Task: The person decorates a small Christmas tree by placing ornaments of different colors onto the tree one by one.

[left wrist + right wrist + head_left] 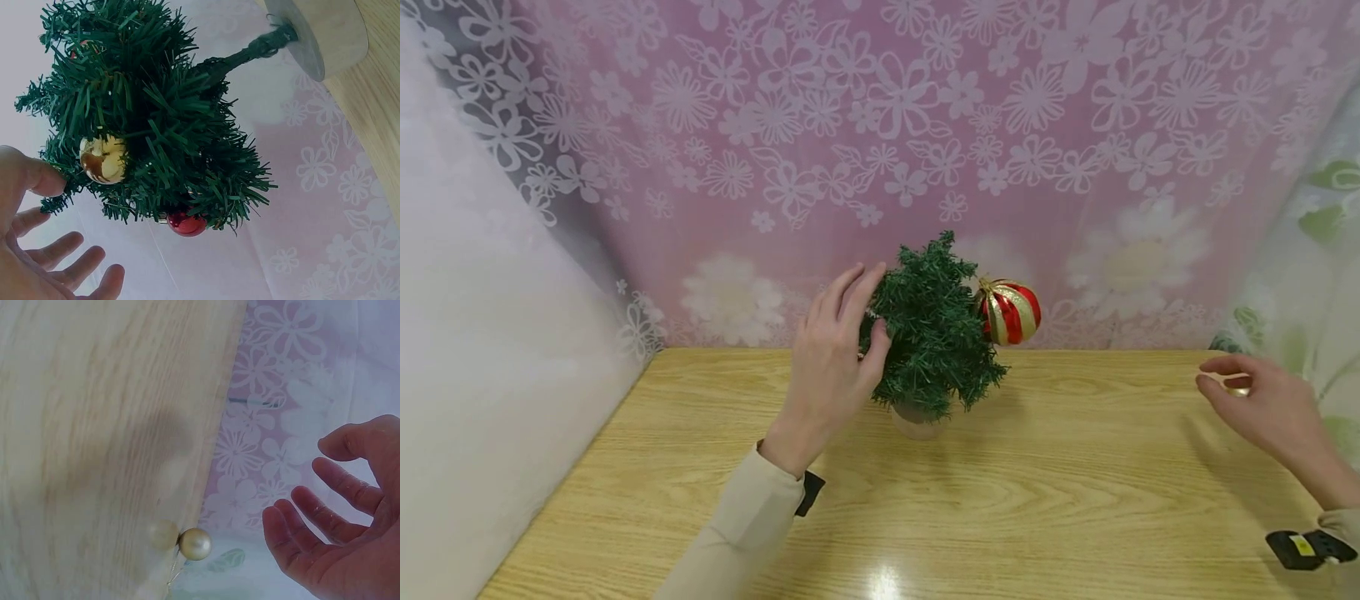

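A small green artificial Christmas tree (932, 325) stands on a round pale base (917, 422) on the table. My left hand (835, 350) is at its left side, thumb and fingers apart beside the branches; whether they touch is unclear. The left wrist view shows a shiny gold ball (103, 160) and a red ball (186, 223) among the needles. On the tree's right hangs a red and gold striped bauble (1009, 312). My right hand (1262, 408) hovers above the table at the right, fingers loosely bent around nothing. Below it lies a gold ball ornament (195, 544) with a thin string.
The wood-grain table (1037, 500) ends at a pink flowered curtain (880, 150) behind the tree. White sheeting (512, 317) hangs along the left, and a pale leaf-patterned cloth (1322, 275) along the right.
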Demonstrator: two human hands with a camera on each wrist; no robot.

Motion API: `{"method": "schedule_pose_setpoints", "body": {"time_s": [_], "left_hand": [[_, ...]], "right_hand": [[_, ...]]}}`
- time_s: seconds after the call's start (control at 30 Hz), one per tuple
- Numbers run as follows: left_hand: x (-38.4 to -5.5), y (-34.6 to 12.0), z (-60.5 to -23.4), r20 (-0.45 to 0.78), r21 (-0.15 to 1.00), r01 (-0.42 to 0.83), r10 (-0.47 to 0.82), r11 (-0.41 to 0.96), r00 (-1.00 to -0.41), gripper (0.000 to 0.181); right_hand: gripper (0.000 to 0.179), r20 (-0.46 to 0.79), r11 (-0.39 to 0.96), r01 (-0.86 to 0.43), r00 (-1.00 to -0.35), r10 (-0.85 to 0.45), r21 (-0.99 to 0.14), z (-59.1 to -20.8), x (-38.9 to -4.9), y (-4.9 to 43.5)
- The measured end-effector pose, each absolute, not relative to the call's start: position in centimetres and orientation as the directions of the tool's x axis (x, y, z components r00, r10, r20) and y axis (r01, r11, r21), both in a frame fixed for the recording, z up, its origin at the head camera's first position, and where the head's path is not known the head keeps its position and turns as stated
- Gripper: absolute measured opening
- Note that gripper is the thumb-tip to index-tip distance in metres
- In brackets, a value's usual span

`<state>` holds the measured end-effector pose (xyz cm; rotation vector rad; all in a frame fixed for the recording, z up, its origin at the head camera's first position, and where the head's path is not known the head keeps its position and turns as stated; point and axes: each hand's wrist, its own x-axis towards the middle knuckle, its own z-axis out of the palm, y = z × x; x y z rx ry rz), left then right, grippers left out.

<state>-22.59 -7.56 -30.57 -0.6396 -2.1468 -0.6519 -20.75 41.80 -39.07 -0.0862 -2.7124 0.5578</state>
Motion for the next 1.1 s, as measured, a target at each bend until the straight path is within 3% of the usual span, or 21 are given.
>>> {"method": "schedule_pose_setpoints", "body": {"time_s": [0.43,0.73,1.1], "left_hand": [[-23.3,-8.1,-30.4,0.776,0.273,0.646,0.234,0.713,-0.586,0.055],[-23.4,-8.1,-30.5,0.764,0.289,0.657,0.245,0.697,-0.597,0.052],[-23.3,-7.4,-30.7,0.769,0.271,0.674,0.266,0.687,-0.581,0.053]], "right_hand": [[0.033,0.383,0.944,-0.026,-0.917,0.108,-0.329,-39.5,-21.8,43.8],[0.041,0.289,0.921,0.094,-0.933,0.214,-0.379,-39.5,-21.8,45.5],[0.038,0.267,0.961,0.047,-0.956,0.123,-0.273,-40.0,-22.7,47.0]]}}
